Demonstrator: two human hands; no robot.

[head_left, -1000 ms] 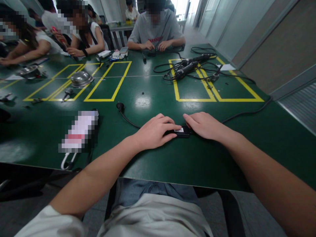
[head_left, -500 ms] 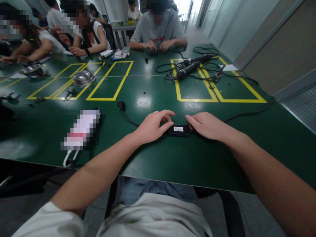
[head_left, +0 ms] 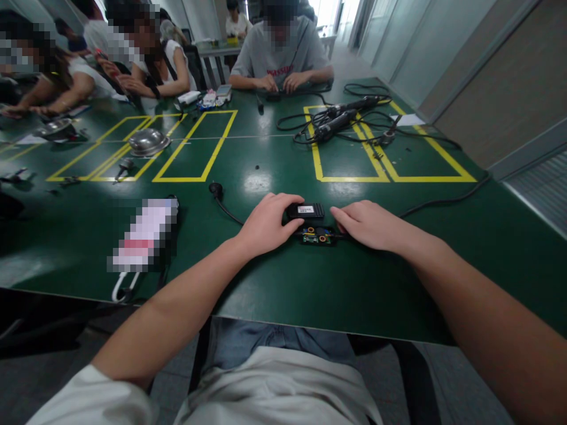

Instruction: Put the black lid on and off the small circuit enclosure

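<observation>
My left hand [head_left: 268, 223] is closed on the left end of a black plastic cover [head_left: 313, 211] with a white label, held just behind the lower half of its case. That lower half [head_left: 318, 237] lies uncovered on the green table, and a circuit board with yellow-ringed round parts shows inside. My right hand [head_left: 367, 225] is at the right end of the lower half, fingers curled around the black cable there; part of this grip is hidden. From the left side a cable leads to a black power plug [head_left: 216, 189].
A phone [head_left: 146, 230] lies to the left on the green table [head_left: 266, 289]. Farther back are a metal bowl [head_left: 149, 141], yellow tape outlines, and black tools with coiled cables [head_left: 336, 125]. A person [head_left: 279, 53] works across the table, others at the left.
The black cover has come off the case in my left hand and moved back and slightly left, exposing the circuit board. My right hand has stayed nearly in place.
</observation>
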